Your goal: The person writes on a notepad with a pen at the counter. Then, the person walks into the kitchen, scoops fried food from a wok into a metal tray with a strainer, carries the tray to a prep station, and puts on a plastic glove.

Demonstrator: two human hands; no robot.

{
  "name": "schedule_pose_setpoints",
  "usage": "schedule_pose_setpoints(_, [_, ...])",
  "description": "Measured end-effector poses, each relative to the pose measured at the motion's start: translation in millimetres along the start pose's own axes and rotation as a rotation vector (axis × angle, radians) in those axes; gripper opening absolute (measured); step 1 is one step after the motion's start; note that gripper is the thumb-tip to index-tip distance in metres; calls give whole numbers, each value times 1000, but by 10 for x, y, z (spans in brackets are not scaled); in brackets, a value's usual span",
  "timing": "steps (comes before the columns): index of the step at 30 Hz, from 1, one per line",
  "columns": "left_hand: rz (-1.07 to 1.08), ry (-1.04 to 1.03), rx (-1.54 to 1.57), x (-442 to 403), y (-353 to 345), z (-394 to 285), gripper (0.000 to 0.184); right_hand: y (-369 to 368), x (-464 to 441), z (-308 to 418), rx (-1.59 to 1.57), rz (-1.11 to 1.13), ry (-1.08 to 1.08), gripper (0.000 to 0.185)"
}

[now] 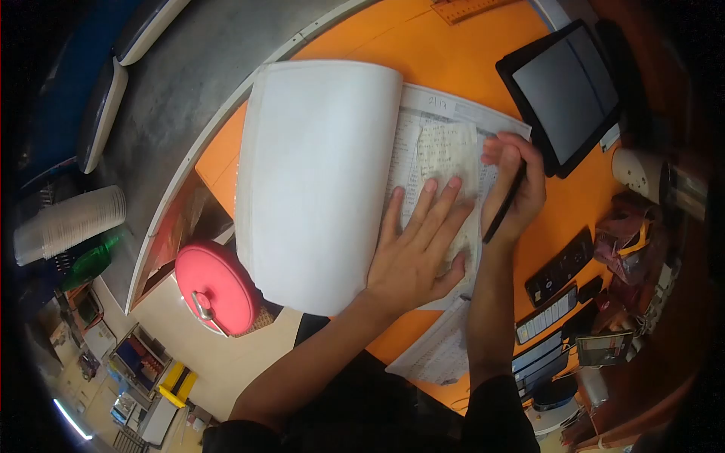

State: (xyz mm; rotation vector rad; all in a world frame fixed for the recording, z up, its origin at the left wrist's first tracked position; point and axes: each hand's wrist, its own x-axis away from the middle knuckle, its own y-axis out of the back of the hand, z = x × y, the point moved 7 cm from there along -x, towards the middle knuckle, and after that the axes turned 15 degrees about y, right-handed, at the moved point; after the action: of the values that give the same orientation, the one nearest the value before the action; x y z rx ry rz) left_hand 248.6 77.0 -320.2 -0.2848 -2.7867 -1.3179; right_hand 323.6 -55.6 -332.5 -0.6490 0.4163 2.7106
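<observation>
My left hand [415,257] lies flat with its fingers spread on a small handwritten slip [447,155], which rests on printed sheets [483,115]. Beside it, my right hand [517,185] is closed around a black pen [504,205] over the right part of the papers. The pen slants down toward me; whether its lower end touches paper is unclear. A large blank white page [321,181] is folded over to the left of my left hand. Below the hands, another written sheet [436,349] sticks out.
A tablet [566,94] lies on the orange table [340,41] at the upper right. A remote-like black device [559,266] and phones [545,317] are at the right edge. A round pink-red object [217,287] stands at lower left, near the table's edge.
</observation>
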Motion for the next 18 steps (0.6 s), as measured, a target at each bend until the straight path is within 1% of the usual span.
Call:
schedule_pose_setpoints(3, [-54, 9, 317, 60, 115, 94, 52, -47, -4, 1, -27, 22, -17, 12])
schedule_pose_setpoints(6, [-116, 61, 544, 536, 234, 106, 41, -43, 5, -32, -46, 9, -11, 11])
schedule_pose_setpoints(8, [384, 202, 810, 1073, -78, 167, 28, -20, 4, -22, -41, 33, 3, 11])
schedule_pose_setpoints(10, [456, 133, 777, 1385, -75, 4, 22, -23, 7, -53, -89, 25, 44, 13])
schedule_pose_setpoints(11, [529, 177, 809, 1516, -120, -25, 22, -20, 4, -43, -112, 21, 73, 14])
schedule_pose_setpoints(13, [661, 266, 871, 1726, -233, -43, 22, -18, 19, -46, -97, 35, 53, 13])
schedule_pose_setpoints(14, [667, 233, 813, 1768, -266, -40, 22, -21, 20, -49, -98, 45, 60, 13])
schedule_pose_setpoints(17, [422, 176, 750, 1638, -147, 56, 24, -37, 14, -57, -115, 73, 92, 13])
schedule_pose_setpoints(18, [304, 136, 694, 1610, -85, 131, 23, -33, 20, -55, -120, 81, 101, 14])
